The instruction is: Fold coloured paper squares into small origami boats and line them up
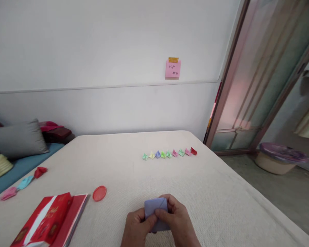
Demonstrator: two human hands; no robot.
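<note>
A folded piece of purple paper [156, 204] is held up above the table near its front edge. My left hand [138, 224] grips it at the lower left, thumb pressed on its face. From the right, my right hand [177, 216] pinches the same paper, its thumb on the front and its fingers behind. Crease lines show on the paper's upper part. The fingers behind the paper are partly hidden.
On the cloth-covered table [113, 154] stands a row of several small folded paper pieces [169, 154]. A red round lid [99, 193], a red tissue pack [45, 218] on red paper, and a few folded papers [25, 182] lie leftward.
</note>
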